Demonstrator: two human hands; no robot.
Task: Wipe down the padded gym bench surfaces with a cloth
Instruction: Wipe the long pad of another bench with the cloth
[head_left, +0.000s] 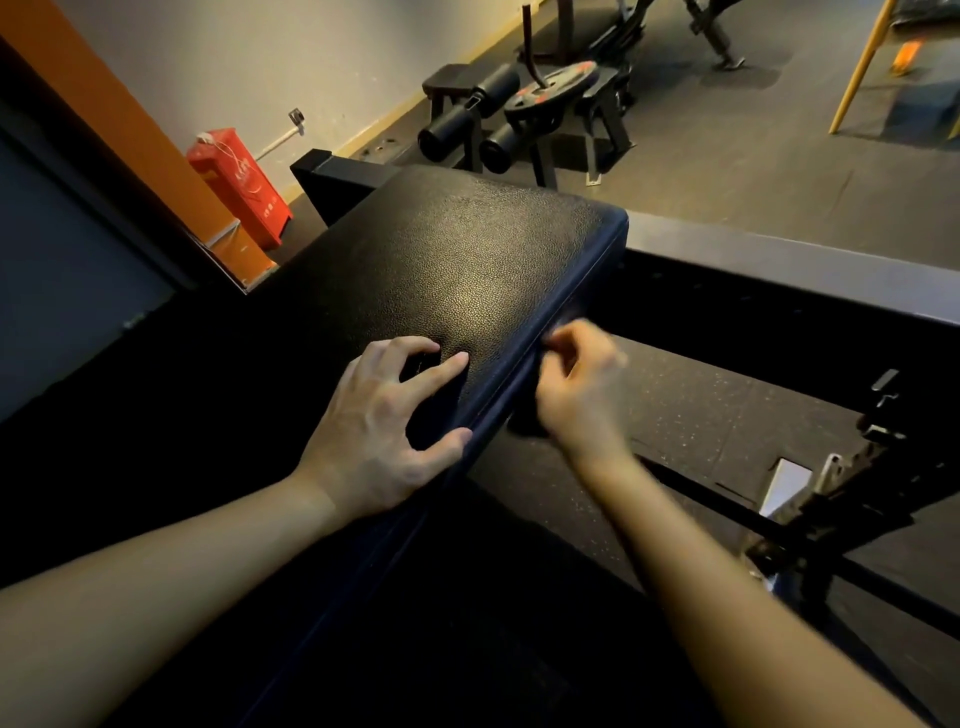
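While both hands sit at its near half, the bench pad (467, 270) fills mid frame: black pebbled vinyl, top face up. Its long axis runs from the viewer's end at bottom centre away to a rounded far end at upper right.

Surroundings, all rel. to the pad:
- Past its far-left corner: a red box (244, 187) on the floor against an orange column (130, 130).
- Beyond its far end: a leg-roller machine (519, 130) w/ black foam rollers and a weight plate (556, 85) on top.
- Off its right side, running away to the frame's right edge: a dark steel frame beam (779, 254). Below that, speckled rubber floor (717, 410).
- Far right of the pad, low: an adjuster bracket (852, 467) w/ metal parts, detail unclear.
- Far upper right: a yellow pole (860, 73), leaning.

Nothing lies on the pad's top beyond the hands.

Hands:
- Left hand (379, 431) is on the pad top near its right edge, fingers spread and lightly arched, fingertips (460, 359) pressing the vinyl, thumb at the edge seam. It grips nothing that shows.
- Right hand (582, 395) is motion-blurred, just off the pad's right side face, fingers curled in toward it. There's a dark shape under the hand; can't tell what it is or whether the hand holds anything.
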